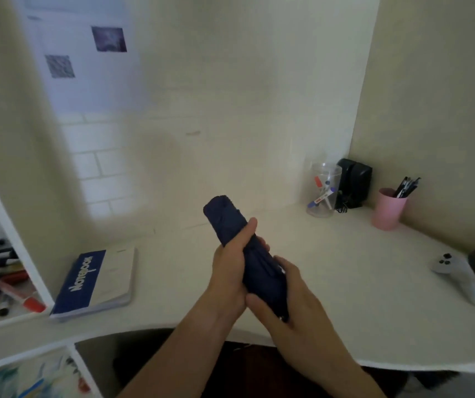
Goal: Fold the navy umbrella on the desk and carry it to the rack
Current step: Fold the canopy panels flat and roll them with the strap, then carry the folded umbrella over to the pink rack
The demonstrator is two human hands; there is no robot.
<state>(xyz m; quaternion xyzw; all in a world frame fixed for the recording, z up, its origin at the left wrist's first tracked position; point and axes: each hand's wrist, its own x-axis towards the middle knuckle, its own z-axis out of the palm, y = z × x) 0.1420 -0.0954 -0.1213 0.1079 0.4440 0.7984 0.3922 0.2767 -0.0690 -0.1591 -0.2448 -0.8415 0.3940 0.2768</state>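
The navy umbrella is collapsed into a short roll and held above the white desk, its free end pointing up and away from me. My left hand wraps around its middle, thumb lying along the fabric. My right hand grips the lower end from the right side. Both hands hide the bottom part of the umbrella. No rack is in view.
A blue and white notebook lies at the desk's left. A clear jar of pens, black speakers and a pink pen cup stand in the back right corner. A white controller lies at right. Shelves with markers flank the left.
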